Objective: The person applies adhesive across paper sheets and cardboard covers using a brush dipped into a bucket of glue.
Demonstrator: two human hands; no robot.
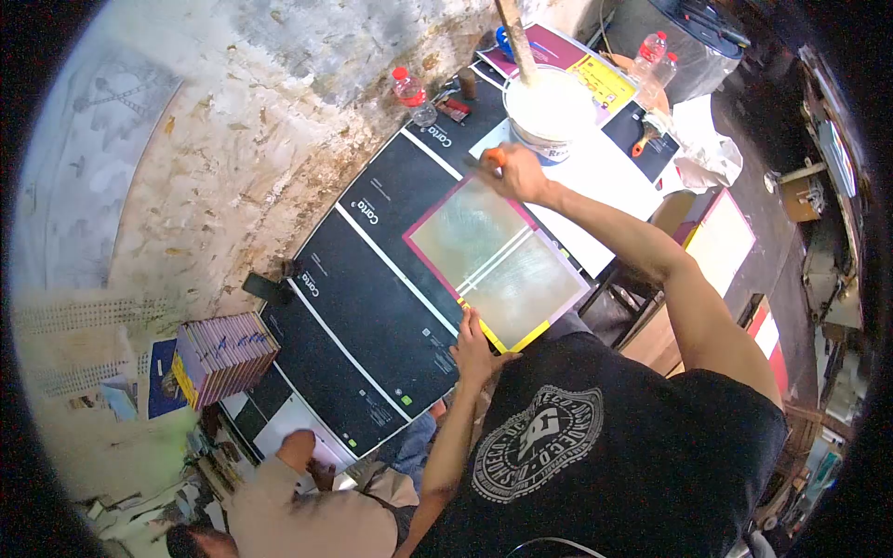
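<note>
A book cover (484, 256), two greyish boards with a narrow spine strip between them and magenta and yellow margins, lies inside up in front of me. My right hand (521, 174) is closed round a brush (494, 158) with an orange handle, over the far corner of the cover. The bristle end is blurred. My left hand (474, 349) rests at the near left edge of the cover, fingers stretched along the yellow margin. Beyond my right hand stands a white bucket (551, 112) with pale contents and a stick (517, 42) upright in it.
Black printed sheets (358, 260) cover the table. Bottles with red caps (409, 90) stand at the back. Another brush (642, 142) lies right of the bucket. A stack of books (223, 358) is at the left, near a co-worker in a beige shirt (307, 516).
</note>
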